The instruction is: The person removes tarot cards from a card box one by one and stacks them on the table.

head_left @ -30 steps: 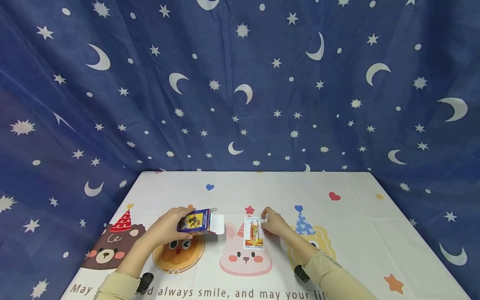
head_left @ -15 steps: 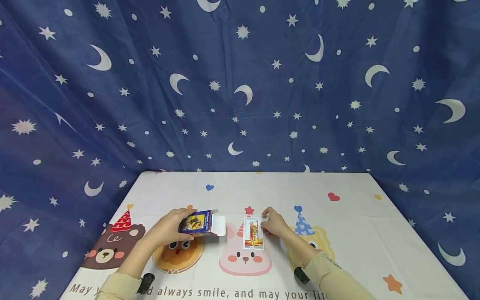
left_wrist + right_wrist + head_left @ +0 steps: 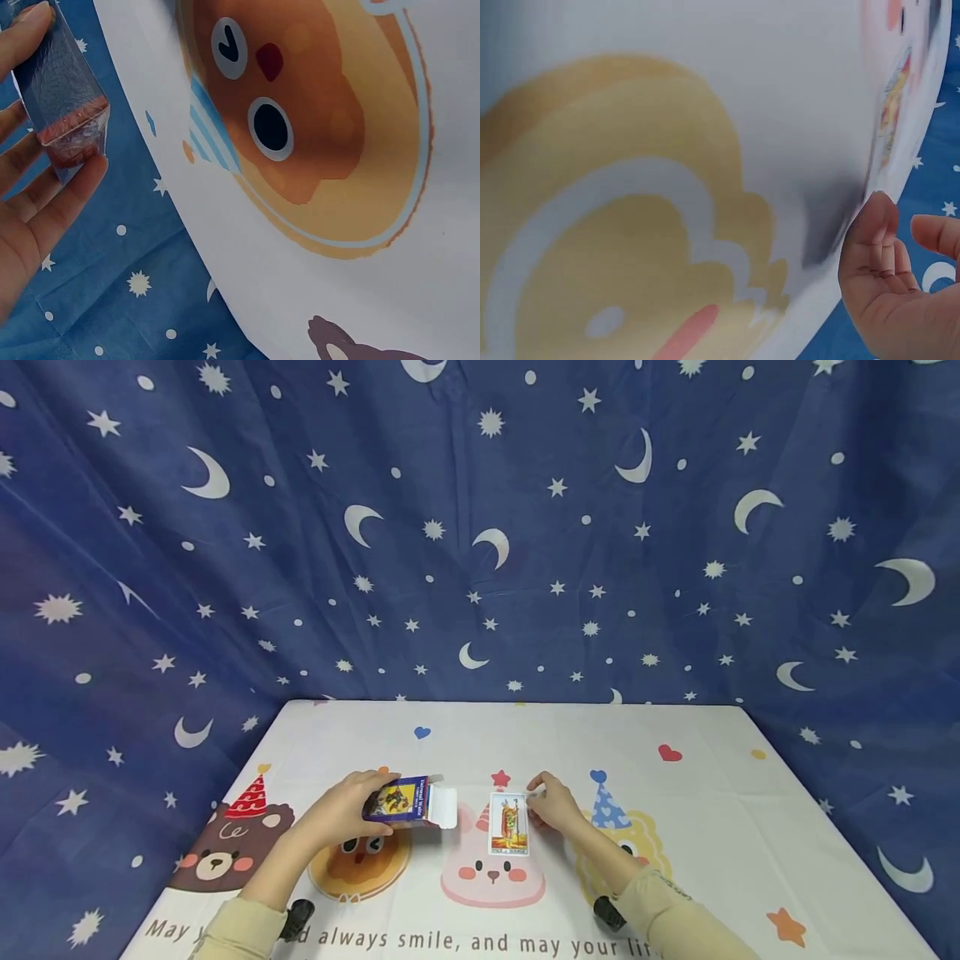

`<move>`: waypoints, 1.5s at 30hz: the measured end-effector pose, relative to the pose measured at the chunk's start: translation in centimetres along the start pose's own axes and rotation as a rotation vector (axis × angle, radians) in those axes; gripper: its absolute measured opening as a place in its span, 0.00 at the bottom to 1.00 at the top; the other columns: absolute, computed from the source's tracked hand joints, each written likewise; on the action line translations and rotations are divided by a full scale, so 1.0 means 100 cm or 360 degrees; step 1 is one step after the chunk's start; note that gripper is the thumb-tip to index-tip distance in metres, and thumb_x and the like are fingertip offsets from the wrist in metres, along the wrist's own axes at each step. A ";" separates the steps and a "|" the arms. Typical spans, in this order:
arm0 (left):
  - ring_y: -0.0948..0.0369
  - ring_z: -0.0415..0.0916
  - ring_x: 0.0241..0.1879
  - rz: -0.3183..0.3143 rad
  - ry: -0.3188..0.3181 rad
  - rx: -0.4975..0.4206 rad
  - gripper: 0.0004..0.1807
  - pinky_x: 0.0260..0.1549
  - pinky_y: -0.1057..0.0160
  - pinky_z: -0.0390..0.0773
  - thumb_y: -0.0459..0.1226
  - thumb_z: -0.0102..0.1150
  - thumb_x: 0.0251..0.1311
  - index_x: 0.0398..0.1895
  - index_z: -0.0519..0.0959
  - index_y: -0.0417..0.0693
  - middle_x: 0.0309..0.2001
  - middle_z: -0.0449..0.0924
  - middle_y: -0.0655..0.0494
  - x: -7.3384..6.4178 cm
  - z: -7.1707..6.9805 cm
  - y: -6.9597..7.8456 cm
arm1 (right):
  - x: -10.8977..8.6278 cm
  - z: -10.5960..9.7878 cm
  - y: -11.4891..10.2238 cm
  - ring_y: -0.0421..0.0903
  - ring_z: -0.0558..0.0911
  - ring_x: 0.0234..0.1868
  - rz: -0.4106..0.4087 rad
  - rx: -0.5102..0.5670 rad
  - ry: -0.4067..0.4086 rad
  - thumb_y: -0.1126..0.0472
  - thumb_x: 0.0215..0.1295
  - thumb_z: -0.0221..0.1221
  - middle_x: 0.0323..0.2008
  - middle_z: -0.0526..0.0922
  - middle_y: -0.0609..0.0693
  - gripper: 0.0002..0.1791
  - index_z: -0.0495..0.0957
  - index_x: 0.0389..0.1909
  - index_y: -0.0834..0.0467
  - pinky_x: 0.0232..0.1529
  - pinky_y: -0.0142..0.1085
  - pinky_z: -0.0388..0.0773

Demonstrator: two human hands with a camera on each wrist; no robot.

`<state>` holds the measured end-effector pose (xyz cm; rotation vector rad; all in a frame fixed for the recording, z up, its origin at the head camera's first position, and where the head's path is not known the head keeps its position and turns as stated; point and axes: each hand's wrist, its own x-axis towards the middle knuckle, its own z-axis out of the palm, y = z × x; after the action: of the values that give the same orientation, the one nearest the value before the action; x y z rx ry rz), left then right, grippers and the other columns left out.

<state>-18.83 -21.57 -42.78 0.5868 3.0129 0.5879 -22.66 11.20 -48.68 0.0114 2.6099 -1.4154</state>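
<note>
In the head view my left hand grips a purple-and-yellow tarot card box above the table, its white end flap open toward the right. In the left wrist view clear film shows on the box, with thumb and fingers on opposite sides of it. A tarot card with a standing figure lies face up on the table, right of the box. My right hand is at the card's right edge. The right wrist view shows its fingertips right at the end of the card, thumb apart from them.
A white tablecloth printed with cartoon animals, hearts and lettering covers the table. Behind and beside the table hangs a blue curtain with moons and stars. Dark wrist cameras sit near both sleeves.
My left hand and the box have shifted slightly to the right. The card and my right hand stay nearly where they were; the head view has shifted a little.
</note>
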 end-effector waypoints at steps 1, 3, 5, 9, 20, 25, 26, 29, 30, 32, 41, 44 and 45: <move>0.43 0.69 0.59 0.0001 -0.0002 0.0002 0.41 0.56 0.40 0.71 0.44 0.75 0.40 0.62 0.71 0.46 0.59 0.73 0.41 0.000 0.000 0.000 | -0.001 0.000 -0.001 0.41 0.74 0.15 -0.0012 0.0021 -0.0002 0.69 0.60 0.53 0.17 0.76 0.54 0.10 0.71 0.42 0.65 0.16 0.31 0.75; 0.42 0.69 0.59 0.0007 -0.0005 0.0004 0.41 0.57 0.40 0.70 0.44 0.76 0.40 0.62 0.71 0.46 0.60 0.72 0.40 0.001 0.000 0.001 | -0.002 0.001 -0.003 0.41 0.73 0.15 -0.0033 0.0073 -0.0005 0.69 0.60 0.54 0.17 0.76 0.54 0.09 0.72 0.41 0.65 0.17 0.31 0.76; 0.42 0.68 0.60 0.0019 -0.0008 0.0002 0.41 0.57 0.40 0.70 0.44 0.75 0.40 0.62 0.71 0.46 0.60 0.72 0.40 0.002 0.000 0.002 | -0.005 0.002 -0.007 0.41 0.72 0.14 -0.0059 0.0124 -0.0005 0.69 0.60 0.54 0.17 0.76 0.56 0.08 0.72 0.41 0.65 0.18 0.33 0.77; 0.43 0.68 0.60 0.0053 -0.0009 0.0002 0.41 0.57 0.40 0.71 0.45 0.76 0.40 0.62 0.71 0.47 0.60 0.72 0.41 0.006 0.003 0.003 | -0.011 0.003 -0.018 0.42 0.72 0.15 -0.0111 0.0197 0.0000 0.69 0.60 0.55 0.21 0.78 0.62 0.07 0.72 0.40 0.65 0.21 0.38 0.80; 0.47 0.70 0.58 0.0103 0.0005 -0.0026 0.41 0.57 0.43 0.71 0.44 0.76 0.40 0.62 0.71 0.47 0.57 0.75 0.46 0.011 0.005 0.015 | -0.025 0.003 -0.043 0.40 0.73 0.16 -0.0252 0.0353 -0.0134 0.70 0.62 0.54 0.21 0.77 0.61 0.10 0.70 0.42 0.70 0.23 0.40 0.83; 0.41 0.65 0.63 0.0113 0.0023 -0.0035 0.42 0.58 0.39 0.68 0.44 0.75 0.40 0.63 0.70 0.47 0.60 0.73 0.43 0.006 0.003 0.018 | -0.031 0.006 -0.057 0.40 0.74 0.17 -0.0303 0.0436 -0.0203 0.69 0.62 0.54 0.23 0.78 0.62 0.11 0.70 0.43 0.70 0.24 0.41 0.83; 0.41 0.65 0.63 0.0111 0.0029 -0.0029 0.42 0.58 0.39 0.68 0.44 0.76 0.40 0.62 0.70 0.46 0.60 0.73 0.43 0.004 0.003 0.018 | -0.032 0.007 -0.058 0.40 0.74 0.17 -0.0305 0.0443 -0.0219 0.69 0.62 0.54 0.24 0.78 0.61 0.11 0.70 0.44 0.70 0.24 0.40 0.83; 0.41 0.66 0.62 0.0093 0.0043 -0.0003 0.42 0.58 0.38 0.68 0.44 0.76 0.40 0.62 0.71 0.46 0.59 0.73 0.43 0.000 0.002 0.018 | -0.032 0.012 -0.061 0.39 0.74 0.17 -0.0307 0.0450 -0.0291 0.68 0.63 0.53 0.25 0.78 0.61 0.11 0.70 0.44 0.70 0.23 0.37 0.81; 0.42 0.67 0.62 0.0090 0.0047 0.0000 0.42 0.58 0.39 0.69 0.43 0.76 0.39 0.62 0.71 0.46 0.59 0.74 0.43 -0.001 0.002 0.017 | -0.033 0.014 -0.060 0.39 0.74 0.17 -0.0307 0.0452 -0.0313 0.68 0.63 0.53 0.25 0.78 0.62 0.11 0.70 0.45 0.70 0.23 0.36 0.81; 0.43 0.68 0.60 0.0103 0.0051 0.0002 0.42 0.57 0.40 0.70 0.44 0.76 0.40 0.62 0.71 0.46 0.58 0.74 0.44 -0.002 0.003 0.018 | -0.033 0.017 -0.060 0.39 0.75 0.17 -0.0312 0.0454 -0.0342 0.68 0.63 0.53 0.25 0.78 0.63 0.12 0.70 0.45 0.71 0.22 0.36 0.80; 0.48 0.71 0.58 0.0180 0.0049 -0.0017 0.42 0.57 0.44 0.72 0.42 0.76 0.39 0.61 0.71 0.45 0.57 0.75 0.47 0.005 0.008 0.026 | -0.034 0.020 -0.059 0.40 0.76 0.19 -0.0336 0.0461 -0.0300 0.66 0.65 0.53 0.27 0.79 0.66 0.14 0.71 0.46 0.72 0.19 0.31 0.75; 0.49 0.71 0.57 0.0195 0.0035 -0.0025 0.42 0.56 0.45 0.73 0.43 0.76 0.39 0.62 0.71 0.45 0.57 0.75 0.47 0.008 0.011 0.028 | -0.035 0.020 -0.059 0.40 0.76 0.19 -0.0326 0.0453 -0.0294 0.65 0.65 0.53 0.27 0.79 0.68 0.14 0.71 0.46 0.72 0.19 0.31 0.74; 0.49 0.71 0.57 0.0198 0.0034 -0.0022 0.42 0.55 0.45 0.73 0.43 0.76 0.39 0.62 0.71 0.45 0.57 0.75 0.48 0.009 0.012 0.029 | -0.035 0.020 -0.060 0.40 0.76 0.19 -0.0311 0.0451 -0.0293 0.65 0.65 0.53 0.27 0.79 0.67 0.14 0.71 0.45 0.71 0.19 0.31 0.74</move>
<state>-18.53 -18.34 -42.75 0.7770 3.0061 0.6236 -19.46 6.57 -44.23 -0.3295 2.2959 -1.7494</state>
